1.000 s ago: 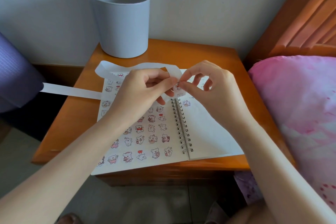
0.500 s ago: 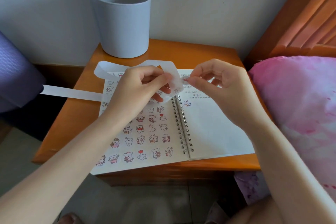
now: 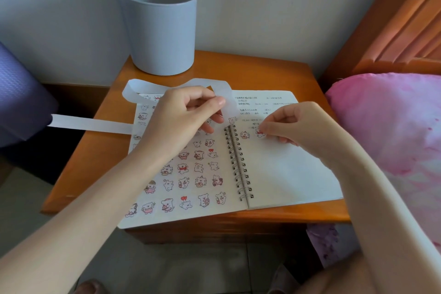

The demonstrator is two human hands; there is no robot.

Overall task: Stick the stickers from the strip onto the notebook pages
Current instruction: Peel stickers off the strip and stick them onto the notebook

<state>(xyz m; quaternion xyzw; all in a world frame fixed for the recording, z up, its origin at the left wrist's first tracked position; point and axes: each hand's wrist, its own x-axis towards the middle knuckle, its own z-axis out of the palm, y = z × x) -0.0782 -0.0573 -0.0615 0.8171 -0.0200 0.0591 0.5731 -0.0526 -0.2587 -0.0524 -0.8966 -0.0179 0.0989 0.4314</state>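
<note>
A spiral notebook (image 3: 286,174) lies open on the wooden bedside table (image 3: 274,74). Its left page is covered with several rows of small cartoon stickers; the right page has handwriting at the top and one sticker (image 3: 244,135) beside the spiral. My left hand (image 3: 183,117) pinches the white sticker strip (image 3: 148,86), which loops over the page top and trails off the table's left edge. My right hand (image 3: 296,126) holds a small sticker (image 3: 260,132) by its fingertips against the right page, just right of the stuck one.
A pale blue bin (image 3: 160,26) stands at the table's back against the wall. A pink pillow (image 3: 393,126) and wooden bed frame (image 3: 393,19) lie to the right. A purple-blue object (image 3: 16,98) sits at the left; the table's front edge is close under the notebook.
My right hand pulled a sticker off the strip near the spiral, then carried it right and down onto the right page. My left hand kept hold of the strip.
</note>
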